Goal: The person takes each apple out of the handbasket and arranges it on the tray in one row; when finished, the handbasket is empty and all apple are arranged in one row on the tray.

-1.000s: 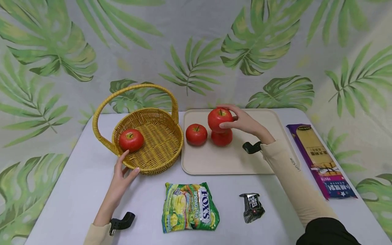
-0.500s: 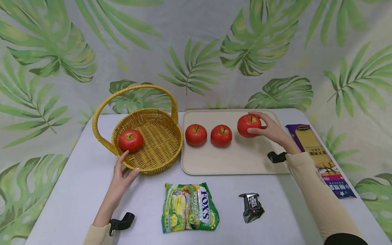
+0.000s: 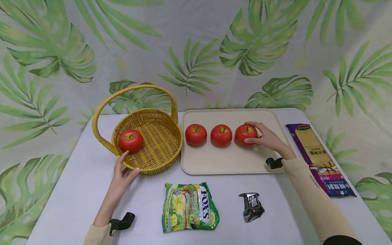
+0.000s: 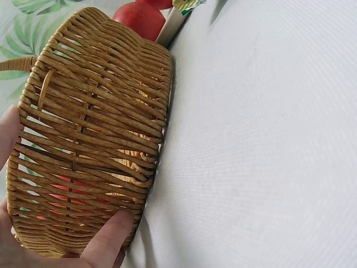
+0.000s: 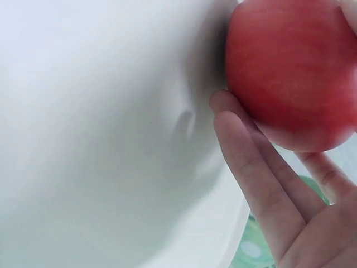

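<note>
My left hand (image 3: 120, 180) holds the near left rim of a yellow wicker basket (image 3: 159, 149); in the left wrist view a finger (image 4: 111, 237) lies against the woven side. One red apple (image 3: 131, 140) sits inside the basket at its left. Over the beige tray (image 3: 214, 163), my right hand (image 3: 265, 137) grips another red apple (image 3: 245, 134), thumb in front and fingers behind. The right wrist view has this apple (image 5: 293, 72) close against the tray, two fingers along its underside. To its left, a middle apple (image 3: 221, 135) and a left apple (image 3: 196, 134) rest in a row.
A green candy bag (image 3: 190, 207) lies in front of the tray, with a small black packet (image 3: 252, 207) to its right. A long purple and gold pasta pack (image 3: 320, 160) lies at the table's right edge. A leaf-patterned cloth (image 3: 196, 61) hangs behind.
My right hand has carried its apple from above the middle apple to the right, then lowered it onto the tray as third in the row. The left hand has stayed on the basket.
</note>
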Tool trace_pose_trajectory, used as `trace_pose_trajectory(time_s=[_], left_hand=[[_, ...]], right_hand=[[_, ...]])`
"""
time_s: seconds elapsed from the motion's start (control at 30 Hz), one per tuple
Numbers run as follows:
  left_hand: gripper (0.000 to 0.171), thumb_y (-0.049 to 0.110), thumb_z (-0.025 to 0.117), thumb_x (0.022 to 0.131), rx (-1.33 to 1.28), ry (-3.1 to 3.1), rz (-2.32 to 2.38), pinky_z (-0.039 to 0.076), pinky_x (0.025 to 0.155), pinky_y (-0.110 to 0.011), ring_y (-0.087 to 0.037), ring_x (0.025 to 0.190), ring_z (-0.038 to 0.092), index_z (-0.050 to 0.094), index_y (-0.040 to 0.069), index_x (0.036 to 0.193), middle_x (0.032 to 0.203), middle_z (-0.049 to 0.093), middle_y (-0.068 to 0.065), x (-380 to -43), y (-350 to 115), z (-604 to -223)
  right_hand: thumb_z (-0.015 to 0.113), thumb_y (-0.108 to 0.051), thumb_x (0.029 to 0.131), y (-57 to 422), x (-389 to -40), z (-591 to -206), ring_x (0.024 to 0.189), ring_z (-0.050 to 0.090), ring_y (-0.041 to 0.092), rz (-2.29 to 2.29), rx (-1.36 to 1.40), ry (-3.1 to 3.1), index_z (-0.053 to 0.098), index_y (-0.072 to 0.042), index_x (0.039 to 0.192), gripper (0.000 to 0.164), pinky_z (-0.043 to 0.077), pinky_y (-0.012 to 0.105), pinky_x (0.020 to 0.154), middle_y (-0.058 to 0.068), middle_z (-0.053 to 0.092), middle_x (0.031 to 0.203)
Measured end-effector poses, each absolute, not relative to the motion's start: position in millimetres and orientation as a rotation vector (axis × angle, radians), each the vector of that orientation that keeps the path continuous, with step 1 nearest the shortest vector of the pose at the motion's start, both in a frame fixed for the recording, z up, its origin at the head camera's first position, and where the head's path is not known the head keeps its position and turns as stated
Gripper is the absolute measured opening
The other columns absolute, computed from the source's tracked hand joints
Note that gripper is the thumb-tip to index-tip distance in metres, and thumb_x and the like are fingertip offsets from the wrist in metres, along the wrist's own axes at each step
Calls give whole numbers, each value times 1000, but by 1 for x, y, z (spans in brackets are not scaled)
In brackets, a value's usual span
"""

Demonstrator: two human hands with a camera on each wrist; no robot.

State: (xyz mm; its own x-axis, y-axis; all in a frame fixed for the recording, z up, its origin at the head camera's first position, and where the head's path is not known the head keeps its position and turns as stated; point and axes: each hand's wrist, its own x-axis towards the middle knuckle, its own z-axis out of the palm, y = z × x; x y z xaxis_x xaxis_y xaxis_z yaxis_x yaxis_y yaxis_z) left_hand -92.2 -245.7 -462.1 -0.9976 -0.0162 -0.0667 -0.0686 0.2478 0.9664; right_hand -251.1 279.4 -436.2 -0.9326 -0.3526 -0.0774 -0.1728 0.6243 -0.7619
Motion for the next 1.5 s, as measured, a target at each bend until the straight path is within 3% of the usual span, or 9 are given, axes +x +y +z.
trace_pose_trajectory(time_s=[0.17,0.4,0.53,0.67,0.87,1.03,1.2,1.33,1.5], left_hand=[[76,20,58,97,-87,2444,1900,25,100,-67,-51,136,11,8,26,154,155,-11,-14,-92,-245,-461],[75,18,57,97,-81,2454,1905,25,101,-68,-51,136,12,9,25,154,156,-9,-14,-91,-245,-462],[75,19,57,97,-74,2451,1912,24,101,-68,-51,136,11,9,26,154,156,-10,-14,-91,-245,-461],[75,17,57,97,-69,2442,1921,24,101,-67,-51,137,10,8,26,154,156,-10,-13,-92,-245,-461],[75,16,56,98,-75,2449,1906,24,101,-67,-51,137,10,8,26,154,156,-10,-13,-92,-245,-462],[75,19,57,98,-87,2445,1902,24,101,-67,-50,137,11,8,27,154,156,-11,-13,-92,-244,-461],[76,19,58,97,-77,2439,1920,24,101,-67,-50,137,12,9,26,154,156,-9,-12,-92,-244,-462],[76,20,58,97,-86,2442,1912,23,102,-67,-49,137,11,9,26,154,156,-9,-12,-93,-245,-463],[76,21,58,97,-92,2448,1906,23,102,-67,-49,137,11,8,27,154,156,-9,-13,-92,-245,-462]], right_hand=[[75,-33,84,276,-251,-438,92,55,35,-1157,-437,2652,37,-14,146,75,54,35,67,20,36,135],[74,-26,85,277,-248,-433,107,47,37,-1176,-469,2586,29,-9,148,79,55,40,66,24,29,141],[72,-26,87,279,-248,-427,84,61,37,-1205,-444,2535,26,-12,149,78,56,42,63,24,27,143],[70,-25,89,282,-248,-422,70,64,35,-1265,-445,2524,29,-12,148,73,56,40,63,24,31,141],[65,-21,93,275,-245,-410,81,66,32,-1420,-487,2481,34,-9,145,63,56,36,68,21,35,142],[63,-13,94,249,-243,-400,95,62,37,-1538,-582,2409,39,-4,141,54,56,36,73,20,45,132],[64,-6,92,210,-244,-395,94,58,44,-1562,-702,2336,43,-4,137,50,55,37,77,22,48,128],[65,-7,91,173,-242,-388,96,59,36,-1522,-793,2299,45,-6,137,50,51,32,82,19,50,128],[67,-9,90,127,-246,-390,93,62,25,-1447,-949,2279,47,-7,136,50,48,40,88,17,52,129]])
